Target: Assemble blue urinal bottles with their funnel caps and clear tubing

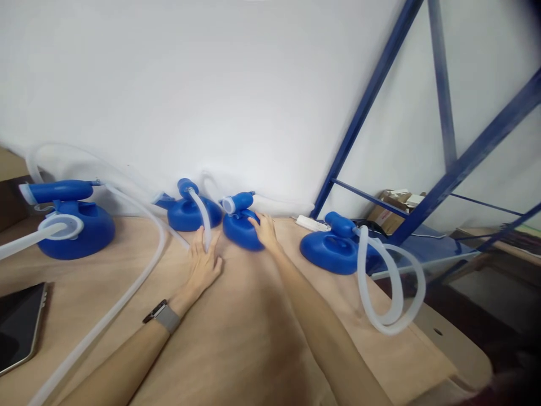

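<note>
Blue plastic bottles with angled necks and translucent hoses stand along the wall. My right hand (pixel 265 230) is on the right end of the middle bottle (pixel 239 232), its thumb and fingers around that side. A white cap (pixel 229 204) covers this bottle's neck. My left hand (pixel 203 264) lies low with its fingers apart, touching the hose (pixel 202 213) of the bottle to the left (pixel 186 215). The lower end of that hose runs in among the fingers, and I cannot see where it goes.
Another blue bottle (pixel 329 252) with a coiled hose (pixel 395 322) stands on the right near the table edge. At far left are one more bottle (pixel 91 234) and a dark tablet (pixel 21 324). A white power strip (pixel 311 223) lies by the blue metal frame (pixel 367 110).
</note>
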Demonstrator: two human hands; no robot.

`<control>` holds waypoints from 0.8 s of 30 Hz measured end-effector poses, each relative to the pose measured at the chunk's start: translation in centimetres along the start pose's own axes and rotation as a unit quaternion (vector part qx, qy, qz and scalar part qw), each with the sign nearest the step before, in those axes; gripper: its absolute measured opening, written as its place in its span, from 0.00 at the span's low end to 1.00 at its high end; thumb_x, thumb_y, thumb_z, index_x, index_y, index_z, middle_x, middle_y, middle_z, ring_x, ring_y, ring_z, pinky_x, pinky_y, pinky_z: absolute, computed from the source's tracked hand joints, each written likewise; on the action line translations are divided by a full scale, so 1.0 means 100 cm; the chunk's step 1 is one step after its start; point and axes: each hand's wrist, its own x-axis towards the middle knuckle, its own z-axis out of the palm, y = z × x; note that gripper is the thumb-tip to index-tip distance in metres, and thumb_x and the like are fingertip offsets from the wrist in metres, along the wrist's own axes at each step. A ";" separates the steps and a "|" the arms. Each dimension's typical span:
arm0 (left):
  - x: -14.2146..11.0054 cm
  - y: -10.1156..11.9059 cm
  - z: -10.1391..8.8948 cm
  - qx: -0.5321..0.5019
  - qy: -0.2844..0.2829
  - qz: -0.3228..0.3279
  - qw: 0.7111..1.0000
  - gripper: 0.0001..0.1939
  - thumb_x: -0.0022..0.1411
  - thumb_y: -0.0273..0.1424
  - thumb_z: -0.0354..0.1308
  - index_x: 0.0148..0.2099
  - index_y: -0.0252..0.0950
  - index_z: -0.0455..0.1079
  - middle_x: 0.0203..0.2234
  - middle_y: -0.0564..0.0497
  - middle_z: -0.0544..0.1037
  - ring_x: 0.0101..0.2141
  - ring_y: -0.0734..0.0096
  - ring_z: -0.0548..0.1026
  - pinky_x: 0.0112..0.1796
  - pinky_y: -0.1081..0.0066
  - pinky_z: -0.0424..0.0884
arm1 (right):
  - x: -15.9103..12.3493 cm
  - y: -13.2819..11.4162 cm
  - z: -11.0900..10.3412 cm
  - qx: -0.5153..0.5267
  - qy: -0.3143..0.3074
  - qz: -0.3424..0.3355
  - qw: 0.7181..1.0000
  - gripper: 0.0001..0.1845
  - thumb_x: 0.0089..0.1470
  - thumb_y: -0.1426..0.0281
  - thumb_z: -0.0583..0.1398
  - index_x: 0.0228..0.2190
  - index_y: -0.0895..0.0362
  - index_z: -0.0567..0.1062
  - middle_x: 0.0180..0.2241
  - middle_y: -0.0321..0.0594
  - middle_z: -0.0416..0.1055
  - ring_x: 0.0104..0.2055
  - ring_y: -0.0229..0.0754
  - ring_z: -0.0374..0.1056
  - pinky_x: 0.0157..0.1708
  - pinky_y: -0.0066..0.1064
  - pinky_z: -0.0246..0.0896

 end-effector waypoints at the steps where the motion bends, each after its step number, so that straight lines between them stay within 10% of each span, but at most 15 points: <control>1: 0.000 0.000 0.000 -0.004 -0.001 0.003 1.000 0.38 0.63 0.25 0.56 0.74 0.34 0.57 0.76 0.32 0.33 0.73 0.29 0.46 0.66 0.35 0.56 | 0.001 0.002 -0.007 -0.013 -0.009 -0.001 1.000 0.31 0.70 0.56 0.52 0.65 0.60 0.70 0.62 0.56 0.72 0.65 0.57 0.66 0.65 0.46 0.58; 6: 0.001 -0.001 0.000 -0.018 0.009 0.002 1.000 0.39 0.62 0.25 0.57 0.74 0.35 0.57 0.76 0.34 0.32 0.73 0.28 0.43 0.67 0.34 0.55 | -0.026 0.036 -0.097 -0.091 0.012 -0.016 0.996 0.34 0.68 0.54 0.55 0.68 0.57 0.65 0.72 0.58 0.57 0.75 0.64 0.46 0.70 0.62 0.42; 9: 0.002 0.000 -0.001 -0.026 0.023 0.002 0.999 0.39 0.62 0.25 0.58 0.74 0.35 0.57 0.76 0.34 0.29 0.73 0.26 0.41 0.67 0.33 0.53 | -0.050 0.068 -0.166 -0.276 0.144 0.019 0.950 0.34 0.68 0.54 0.56 0.67 0.60 0.66 0.74 0.64 0.46 0.77 0.75 0.31 0.67 0.72 0.34; 12: 0.002 0.003 -0.003 -0.020 0.043 0.015 0.999 0.39 0.62 0.25 0.58 0.74 0.34 0.56 0.76 0.34 0.26 0.73 0.23 0.37 0.67 0.30 0.50 | -0.066 0.094 -0.211 -0.354 0.080 0.175 0.915 0.44 0.63 0.47 0.60 0.67 0.65 0.64 0.65 0.77 0.61 0.69 0.82 0.54 0.58 0.67 0.54; 18: -0.007 0.011 -0.003 -0.001 0.099 0.101 0.990 0.34 0.62 0.23 0.59 0.70 0.39 0.65 0.76 0.38 0.33 0.74 0.27 0.38 0.68 0.30 0.44 | -0.074 0.107 -0.223 -0.376 -0.015 0.149 0.915 0.38 0.60 0.49 0.62 0.62 0.60 0.68 0.51 0.63 0.78 0.55 0.68 0.72 0.50 0.51 0.64; 24: -0.019 0.023 -0.002 0.004 0.087 0.162 0.983 0.32 0.64 0.24 0.58 0.69 0.42 0.67 0.72 0.36 0.51 0.73 0.38 0.51 0.69 0.34 0.45 | -0.063 0.075 -0.209 -0.333 -0.082 -0.038 0.939 0.39 0.56 0.51 0.65 0.62 0.57 0.69 0.55 0.58 0.77 0.62 0.67 0.66 0.66 0.64 0.42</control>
